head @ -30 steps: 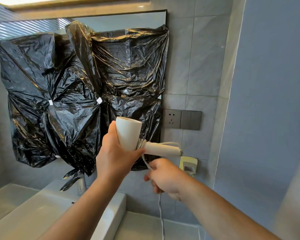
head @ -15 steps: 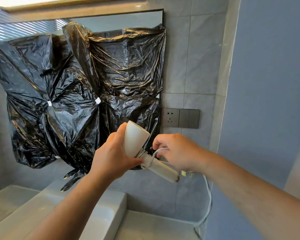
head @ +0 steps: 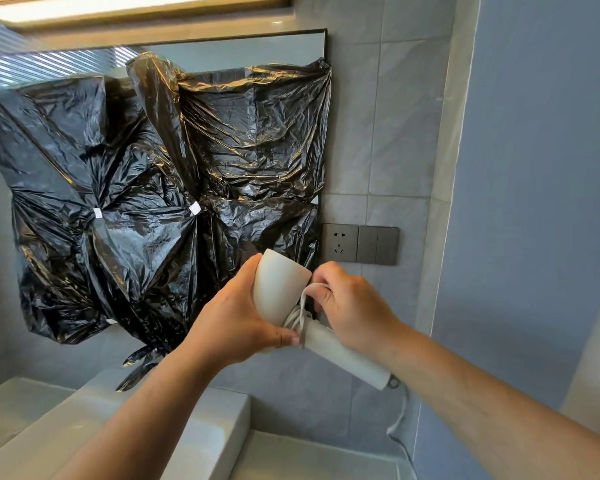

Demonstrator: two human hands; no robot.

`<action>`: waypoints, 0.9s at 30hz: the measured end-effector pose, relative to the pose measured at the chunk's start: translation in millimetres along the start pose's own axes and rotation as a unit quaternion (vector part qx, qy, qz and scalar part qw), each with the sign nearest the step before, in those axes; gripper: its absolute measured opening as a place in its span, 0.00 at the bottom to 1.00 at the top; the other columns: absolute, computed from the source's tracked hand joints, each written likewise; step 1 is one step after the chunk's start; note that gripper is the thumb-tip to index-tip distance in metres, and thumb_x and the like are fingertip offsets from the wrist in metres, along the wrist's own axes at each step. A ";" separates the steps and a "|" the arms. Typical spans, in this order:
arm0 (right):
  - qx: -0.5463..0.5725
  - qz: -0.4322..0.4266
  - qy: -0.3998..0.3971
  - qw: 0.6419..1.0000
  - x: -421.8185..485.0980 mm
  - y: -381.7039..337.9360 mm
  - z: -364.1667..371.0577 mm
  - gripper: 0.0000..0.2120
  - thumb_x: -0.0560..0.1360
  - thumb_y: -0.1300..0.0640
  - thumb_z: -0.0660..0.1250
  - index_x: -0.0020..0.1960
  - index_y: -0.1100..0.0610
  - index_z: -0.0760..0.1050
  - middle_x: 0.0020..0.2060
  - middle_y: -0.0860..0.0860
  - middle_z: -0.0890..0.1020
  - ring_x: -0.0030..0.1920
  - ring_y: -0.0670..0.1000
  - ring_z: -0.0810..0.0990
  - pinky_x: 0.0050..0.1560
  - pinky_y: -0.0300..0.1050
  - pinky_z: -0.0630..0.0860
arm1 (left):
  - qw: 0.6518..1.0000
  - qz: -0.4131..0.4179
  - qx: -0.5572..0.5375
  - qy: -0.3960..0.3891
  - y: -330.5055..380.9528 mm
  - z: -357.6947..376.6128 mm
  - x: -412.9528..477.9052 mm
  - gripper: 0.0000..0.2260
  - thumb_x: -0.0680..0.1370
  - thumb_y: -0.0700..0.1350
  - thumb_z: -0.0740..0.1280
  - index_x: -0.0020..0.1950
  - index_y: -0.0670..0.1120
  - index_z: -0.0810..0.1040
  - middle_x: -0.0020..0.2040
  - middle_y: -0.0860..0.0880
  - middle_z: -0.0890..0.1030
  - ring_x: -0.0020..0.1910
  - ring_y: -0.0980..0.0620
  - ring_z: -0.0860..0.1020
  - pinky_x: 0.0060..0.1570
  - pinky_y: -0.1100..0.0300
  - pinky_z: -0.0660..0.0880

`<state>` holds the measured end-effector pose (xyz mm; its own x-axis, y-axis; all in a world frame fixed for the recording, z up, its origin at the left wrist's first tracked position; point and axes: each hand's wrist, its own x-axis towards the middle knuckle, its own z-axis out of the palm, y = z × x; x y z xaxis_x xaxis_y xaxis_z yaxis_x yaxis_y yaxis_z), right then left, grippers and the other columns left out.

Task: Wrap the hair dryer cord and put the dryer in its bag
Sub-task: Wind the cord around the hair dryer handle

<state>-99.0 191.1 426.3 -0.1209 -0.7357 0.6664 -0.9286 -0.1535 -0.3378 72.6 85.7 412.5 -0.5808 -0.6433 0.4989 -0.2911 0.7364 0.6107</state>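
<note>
Since half a second ago the right hand [head: 354, 306] has closed in on the barrel, tightening the cord [head: 303, 306] loop. Its thumb and forefinger pinch the flat white cord. The left hand [head: 232, 327] fingers curl round the smooth, matte, tapered hair dryer [head: 279, 289]. The mouth points up-right. The cylindrical handle [head: 347, 358] slants down-right under the right palm, and the wound turns lie beside the left fingertips.
</note>
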 end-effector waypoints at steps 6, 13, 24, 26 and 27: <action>0.103 0.190 -0.091 0.972 -2.9 -0.7 3.5 0.12 0.81 0.49 0.56 0.40 0.51 0.66 0.38 0.51 0.77 0.37 0.47 0.74 0.40 0.48 0.71 | 0.999 -0.007 -0.039 0.014 4.4 10.6 -4.8 0.48 0.53 0.57 0.81 0.69 0.63 0.63 0.53 0.60 0.74 0.50 0.53 0.77 0.35 0.50 0.83; 0.103 0.197 -0.077 0.972 -4.9 4.0 1.8 0.12 0.81 0.49 0.56 0.40 0.50 0.66 0.39 0.52 0.77 0.38 0.50 0.72 0.39 0.48 0.69 | 0.990 0.007 0.144 0.004 19.3 21.6 -14.2 0.67 0.54 0.67 0.79 0.79 0.57 0.38 0.72 0.52 0.65 0.67 0.49 0.71 0.57 0.53 0.73; 0.244 0.229 -0.108 0.936 -7.5 5.6 -9.0 0.10 0.79 0.48 0.57 0.41 0.49 0.70 0.46 0.56 0.85 0.39 0.54 0.76 0.42 0.53 0.73 | 0.992 0.021 0.123 0.024 8.9 20.0 -9.0 0.61 0.61 0.61 0.78 0.80 0.55 0.39 0.72 0.52 0.65 0.63 0.48 0.73 0.55 0.52 0.75; 0.260 0.231 -0.105 0.932 -8.1 4.1 -8.9 0.11 0.81 0.52 0.56 0.40 0.52 0.69 0.46 0.59 0.84 0.38 0.55 0.75 0.39 0.51 0.71 | 0.997 0.008 0.079 0.015 7.4 20.6 -9.2 0.62 0.59 0.62 0.80 0.80 0.55 0.42 0.75 0.52 0.64 0.67 0.50 0.71 0.60 0.54 0.73; 0.275 0.235 -0.108 0.926 -8.2 3.7 -9.1 0.11 0.81 0.53 0.56 0.40 0.53 0.68 0.45 0.59 0.84 0.37 0.55 0.75 0.36 0.49 0.70 | 0.999 -0.006 0.051 0.013 5.7 20.8 -8.9 0.63 0.57 0.63 0.81 0.81 0.55 0.44 0.75 0.52 0.64 0.68 0.50 0.70 0.62 0.54 0.72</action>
<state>-104.6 202.5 425.6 -0.3382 -0.9120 0.2321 -0.4659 -0.0521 -0.8833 60.3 100.0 398.8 -0.5567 -0.6568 0.5087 -0.3749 0.7451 0.5517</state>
